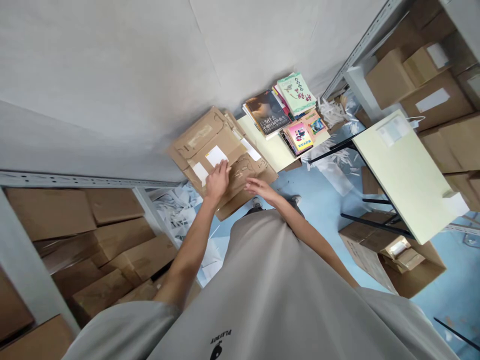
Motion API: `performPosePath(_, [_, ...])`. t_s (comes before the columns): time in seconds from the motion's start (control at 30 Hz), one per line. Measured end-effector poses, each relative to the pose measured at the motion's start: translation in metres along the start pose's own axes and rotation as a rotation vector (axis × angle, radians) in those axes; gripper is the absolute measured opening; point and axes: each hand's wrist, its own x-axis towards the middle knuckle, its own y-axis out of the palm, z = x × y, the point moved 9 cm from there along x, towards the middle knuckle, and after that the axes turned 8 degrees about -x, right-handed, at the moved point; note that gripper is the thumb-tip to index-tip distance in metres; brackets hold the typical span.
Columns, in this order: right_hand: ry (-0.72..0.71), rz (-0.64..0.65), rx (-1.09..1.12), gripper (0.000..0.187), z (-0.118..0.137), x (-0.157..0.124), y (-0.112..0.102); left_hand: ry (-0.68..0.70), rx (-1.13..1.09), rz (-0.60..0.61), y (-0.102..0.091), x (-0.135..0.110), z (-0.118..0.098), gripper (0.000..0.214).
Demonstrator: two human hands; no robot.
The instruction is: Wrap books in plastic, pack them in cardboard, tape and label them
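Observation:
A flattened cardboard piece [204,131] with creases and clear tape lies on a stack of cardboard at the left end of the pale table. My left hand [217,181] rests on it, fingers stretched forward at the lower edge of a white label [216,156]. A second white label [200,173] is stuck to its left. My right hand [259,189] is over the near edge of the taped cardboard, its fingers extended and holding nothing; whether they touch the cardboard I cannot tell. Another white label [250,149] shows on the cardboard behind.
Books in stacks, one with a dark cover [267,111] and one pale green [296,94], occupy the pale table [275,155]. At right stand another table [405,175] and an open carton [420,280]. Shelves of boxes [48,212] flank both sides; paper scraps [174,215] litter the floor.

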Motion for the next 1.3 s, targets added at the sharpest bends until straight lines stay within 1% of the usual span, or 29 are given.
performPosePath(0.07, [0.025,-0.003,0.003,0.055,-0.006,0.004,0.004,0.026,-0.072,-0.125,-0.036,0.009,-0.008,0.057])
performPosePath(0.13, [0.046,-0.004,0.01,0.057,-0.011,0.006,0.008,0.056,-0.121,-0.295,-0.082,0.012,-0.018,0.05])
performPosePath(0.17, [0.05,-0.006,0.018,0.057,-0.013,0.006,0.01,0.071,-0.126,-0.386,-0.107,0.01,-0.026,0.047])
performPosePath(0.23, [0.046,-0.007,0.039,0.054,-0.013,0.005,0.012,0.096,-0.086,-0.577,-0.158,-0.004,-0.049,0.05])
performPosePath(0.27, [0.041,-0.003,0.05,0.053,-0.012,0.003,0.012,0.115,-0.062,-0.66,-0.181,-0.015,-0.066,0.055])
performPosePath(0.33, [0.02,0.005,0.078,0.052,-0.005,-0.002,0.009,0.163,-0.026,-0.833,-0.22,-0.045,-0.107,0.066])
performPosePath(0.37, [0.004,0.004,0.094,0.052,0.0,-0.006,0.005,0.185,-0.029,-0.912,-0.234,-0.061,-0.129,0.066])
performPosePath(0.43, [-0.038,-0.019,0.137,0.054,0.014,-0.014,-0.009,0.267,-0.06,-1.089,-0.25,-0.092,-0.173,0.061])
performPosePath(0.47, [-0.069,-0.039,0.165,0.055,0.024,-0.018,-0.02,0.326,-0.081,-1.133,-0.249,-0.1,-0.193,0.062])
performPosePath(0.5, [-0.106,-0.06,0.196,0.056,0.034,-0.023,-0.034,0.37,-0.114,-1.163,-0.245,-0.104,-0.208,0.065])
performPosePath(0.53, [-0.148,-0.083,0.228,0.057,0.046,-0.029,-0.049,0.409,-0.149,-1.152,-0.237,-0.101,-0.219,0.068])
performPosePath(0.57, [-0.195,-0.112,0.26,0.059,0.057,-0.035,-0.068,0.438,-0.189,-1.102,-0.226,-0.092,-0.227,0.072])
performPosePath(0.6, [-0.24,-0.153,0.288,0.061,0.068,-0.043,-0.09,0.452,-0.233,-1.023,-0.211,-0.079,-0.232,0.076])
performPosePath(0.67, [-0.32,-0.268,0.323,0.067,0.086,-0.065,-0.141,0.432,-0.338,-0.808,-0.17,-0.047,-0.235,0.081])
performPosePath(0.73, [-0.39,-0.402,0.325,0.078,0.096,-0.096,-0.198,0.36,-0.457,-0.606,-0.121,-0.018,-0.236,0.079])
performPosePath(0.77, [-0.429,-0.454,0.322,0.084,0.099,-0.114,-0.225,0.321,-0.506,-0.52,-0.094,-0.008,-0.238,0.076])
performPosePath(0.83, [-0.506,-0.529,0.32,0.095,0.098,-0.154,-0.275,0.268,-0.574,-0.369,-0.039,0.006,-0.25,0.07])
performPosePath(0.9, [-0.535,-0.589,0.321,0.1,0.088,-0.194,-0.32,0.237,-0.618,-0.235,0.016,0.017,-0.269,0.07])
performPosePath(0.97, [-0.521,-0.665,0.335,0.1,0.07,-0.231,-0.361,0.212,-0.66,-0.109,0.071,0.028,-0.291,0.072])
performPosePath(1.03, [-0.512,-0.752,0.374,0.096,0.049,-0.265,-0.401,0.2,-0.685,-0.006,0.127,0.04,-0.316,0.073])
performPosePath(1.13, [-0.531,-0.874,0.43,0.085,0.023,-0.311,-0.456,0.224,-0.676,0.121,0.209,0.053,-0.361,0.076])
performPosePath(1.23, [-0.584,-0.976,0.467,0.072,0.005,-0.354,-0.502,0.261,-0.636,0.28,0.29,0.052,-0.41,0.075])
performPosePath(1.3, [-0.617,-1.048,0.483,0.062,-0.006,-0.38,-0.527,0.296,-0.599,0.375,0.335,0.044,-0.44,0.075])
